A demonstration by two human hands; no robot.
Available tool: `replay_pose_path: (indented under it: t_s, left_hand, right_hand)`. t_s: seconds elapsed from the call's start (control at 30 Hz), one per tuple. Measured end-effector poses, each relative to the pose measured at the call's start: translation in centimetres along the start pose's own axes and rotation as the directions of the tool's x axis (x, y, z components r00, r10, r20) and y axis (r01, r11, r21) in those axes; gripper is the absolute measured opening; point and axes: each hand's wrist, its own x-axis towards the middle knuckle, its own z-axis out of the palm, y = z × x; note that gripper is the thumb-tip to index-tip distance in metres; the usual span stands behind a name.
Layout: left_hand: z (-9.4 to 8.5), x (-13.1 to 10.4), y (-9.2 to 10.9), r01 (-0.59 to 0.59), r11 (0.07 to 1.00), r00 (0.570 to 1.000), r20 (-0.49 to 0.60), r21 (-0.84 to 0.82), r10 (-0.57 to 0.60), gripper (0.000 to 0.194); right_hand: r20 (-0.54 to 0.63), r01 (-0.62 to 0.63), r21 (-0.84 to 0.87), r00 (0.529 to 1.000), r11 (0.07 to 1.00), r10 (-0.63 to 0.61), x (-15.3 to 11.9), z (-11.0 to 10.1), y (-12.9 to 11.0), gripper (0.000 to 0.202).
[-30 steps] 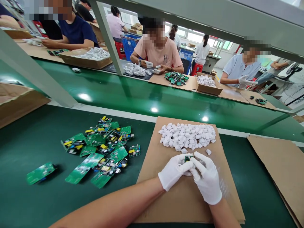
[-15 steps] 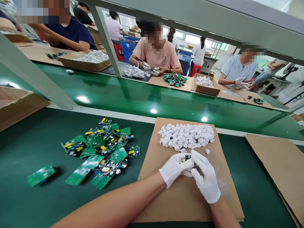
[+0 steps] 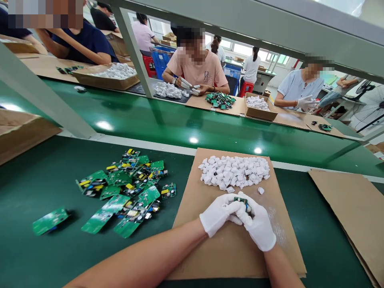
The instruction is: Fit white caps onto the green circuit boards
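Observation:
My left hand [image 3: 218,214] and my right hand [image 3: 258,224], both in white gloves, meet over a brown cardboard sheet [image 3: 234,256]. Between their closed fingers is a small green circuit board [image 3: 241,201], gripped from both sides and partly covered by them. Just beyond the hands lies a pile of white lumps [image 3: 235,170], with one loose white lump [image 3: 261,191] at its near right. Left of the cardboard, green circuit boards [image 3: 120,178] with yellow and black parts are heaped on the dark green table. One more board [image 3: 50,221] lies apart at the far left.
A cardboard box [image 3: 24,134] stands at the left edge, and more cardboard sheets [image 3: 354,204] lie at right. A metal frame post [image 3: 57,92] rises at left. Across the green belt [image 3: 168,124], people handle parts beside trays of white lumps.
My right fingers have shifted and closed in around the board, whose edge now shows more between the hands. The whole view has slid very slightly.

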Motion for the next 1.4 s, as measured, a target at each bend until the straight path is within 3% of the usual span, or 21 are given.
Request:
replay_pose_path:
  t_s: [0.13,0.27,0.47,0.7,0.83,0.97,1.2,1.4]
  left_hand:
    - [-0.2,0.0,-0.5,-0.025,0.999,0.998,-0.053,0.045,0.027,0.026]
    - [-0.2,0.3,-0.8,-0.025,0.996,0.999,-0.039,0.085,0.028,0.037]
    - [-0.5,0.4,-0.9,0.008,0.998,0.998,-0.055,0.057,-0.004,0.032]
    - [-1.2,0.1,-0.6,0.104,0.952,0.993,0.083,-0.287,-0.083,0.030]
    - [-1.2,-0.1,-0.5,0.132,0.948,0.990,0.085,-0.289,-0.113,0.032]
    - [-1.1,-0.2,-1.0,0.129,0.943,0.992,0.055,-0.306,-0.117,0.045]
    - [-0.9,0.0,-1.1,0.102,0.966,0.992,-0.043,-0.238,-0.116,0.043]
    - [-0.8,0.0,-0.9,0.131,0.958,0.991,0.033,-0.255,-0.127,0.043]
  right_hand:
    - [0.048,-0.008,0.203,0.999,0.979,-0.001,0.2,-0.4,0.4,0.047]
    - [0.036,-0.120,0.160,0.993,0.980,0.115,0.2,-0.2,0.8,0.040]
    - [0.071,-0.065,0.245,0.996,0.967,0.049,0.1,-0.2,0.8,0.042]
    - [0.016,-0.092,0.208,0.996,0.974,0.090,0.2,0.0,0.4,0.043]
    - [-0.009,-0.035,0.262,0.999,0.964,0.038,0.1,-0.2,0.2,0.042]
    - [0.003,-0.068,0.248,0.998,0.966,0.069,0.0,-0.1,0.0,0.040]
    - [0.036,-0.050,0.181,0.998,0.982,0.044,-0.1,0.1,1.0,0.044]
    - [0.058,-0.034,0.267,0.998,0.963,0.019,-0.1,-0.3,0.2,0.045]
